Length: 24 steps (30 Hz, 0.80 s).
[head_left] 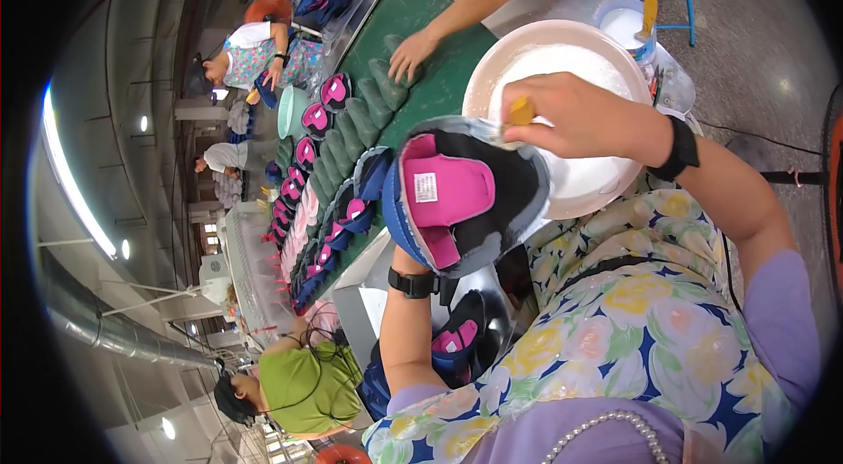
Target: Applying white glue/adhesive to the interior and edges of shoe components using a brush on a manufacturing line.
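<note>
A blue shoe upper [518,231] with a pink and black lining is held up in front of me, its open underside facing me. My left hand [404,261] supports it from behind; the upper hides most of the fingers. My right hand [575,117] is closed around a brush with a yellow handle [522,110]. The brush's tip meets the upper's edge, and its bristles are mostly hidden. Beneath the right hand is a pale pink basin [482,64] of white liquid [562,67], probably glue.
A green conveyor belt [452,34] carries rows of grey-green soles [360,120] and blue and pink uppers [335,92]. A co-worker's hand [413,53] touches the soles. Beside the basin stands a small tub [645,51] with a yellow brush [650,12]. Another upper [457,339] lies below my left forearm.
</note>
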Each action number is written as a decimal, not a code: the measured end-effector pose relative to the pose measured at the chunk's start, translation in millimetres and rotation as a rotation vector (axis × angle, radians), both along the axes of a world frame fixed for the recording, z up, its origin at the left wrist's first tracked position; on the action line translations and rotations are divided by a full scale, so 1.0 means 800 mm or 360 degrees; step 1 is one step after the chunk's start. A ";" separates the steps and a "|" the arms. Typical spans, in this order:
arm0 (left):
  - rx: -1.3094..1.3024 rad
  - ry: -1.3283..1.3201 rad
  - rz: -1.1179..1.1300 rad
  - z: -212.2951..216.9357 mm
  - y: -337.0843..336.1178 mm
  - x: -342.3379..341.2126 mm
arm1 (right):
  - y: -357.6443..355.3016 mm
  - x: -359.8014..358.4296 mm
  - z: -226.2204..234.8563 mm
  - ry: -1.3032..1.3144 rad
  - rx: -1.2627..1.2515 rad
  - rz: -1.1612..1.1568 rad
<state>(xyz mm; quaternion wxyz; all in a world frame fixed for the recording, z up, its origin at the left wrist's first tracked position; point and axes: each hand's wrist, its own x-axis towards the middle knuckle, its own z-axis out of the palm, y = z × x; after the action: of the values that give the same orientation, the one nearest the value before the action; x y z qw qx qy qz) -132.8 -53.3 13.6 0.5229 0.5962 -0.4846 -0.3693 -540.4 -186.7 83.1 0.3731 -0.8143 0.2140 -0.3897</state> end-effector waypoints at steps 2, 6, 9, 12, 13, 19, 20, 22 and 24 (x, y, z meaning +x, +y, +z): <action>0.0002 -0.0030 0.0060 -0.001 0.000 0.012 | 0.005 -0.010 -0.007 -0.0084 0.0054 -0.0057; 0.0012 -0.0103 0.0142 -0.024 -0.010 0.015 | 0.042 0.002 0.002 -0.0501 0.0240 -0.0226; -0.0022 -0.0156 0.0141 -0.027 -0.035 0.016 | 0.077 0.026 -0.006 -0.0822 0.0369 -0.0128; -0.0045 -0.0208 0.0137 -0.039 -0.041 0.014 | 0.084 0.033 -0.017 -0.0437 0.0245 -0.0029; -0.0050 -0.0221 0.0144 -0.049 -0.027 0.007 | 0.080 0.028 -0.019 -0.0431 0.0246 -0.0022; -0.0127 -0.0291 0.0188 -0.060 -0.029 0.022 | 0.083 0.032 -0.005 -0.0719 0.0353 -0.0114; -0.0143 -0.0299 0.0186 -0.064 -0.032 0.022 | 0.086 0.035 -0.004 -0.0617 0.0243 -0.0098; -0.0188 -0.0328 0.0195 -0.067 -0.025 0.021 | 0.074 0.032 -0.017 -0.0435 0.0092 -0.0164; -0.0232 -0.0365 0.0198 -0.075 -0.018 0.019 | 0.053 0.019 -0.028 -0.0253 -0.0018 -0.0270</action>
<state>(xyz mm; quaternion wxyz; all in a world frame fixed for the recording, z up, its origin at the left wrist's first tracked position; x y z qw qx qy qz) -117.9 -67.3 -46.3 0.5278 0.6238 -0.5288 -0.2296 -525.4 -144.2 60.7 0.3500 -0.7619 0.2495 -0.4845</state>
